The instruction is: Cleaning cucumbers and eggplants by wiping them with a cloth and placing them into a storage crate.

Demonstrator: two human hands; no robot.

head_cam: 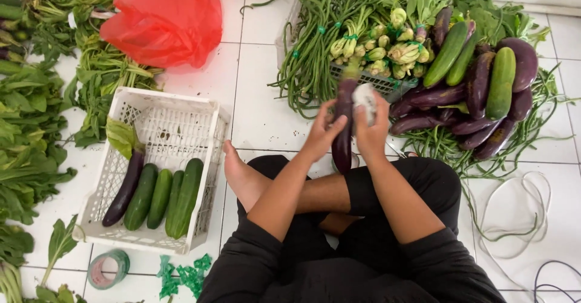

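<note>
person seated cross-legged on white tiled floor [254, 103]. left hand [324, 135] is closed around the middle of a long dark purple eggplant [343, 127], held upright above the lap. right hand [370, 127] is clenched on a small white cloth [364, 94] pressed against the eggplant's upper right side. near left, a white perforated plastic crate [175, 127] holds one eggplant and four green cucumbers [166, 197] laid side by side. far right, a loose heap of purple eggplants and cucumbers [478, 85] lies partly on long beans. a red plastic bag [164, 18] lies far left. risk, as judged: the glossy skin could slip through the one-handed hold under wiping pressure, bruising the eggplant on tile; the heap could roll if nudged.
</note>
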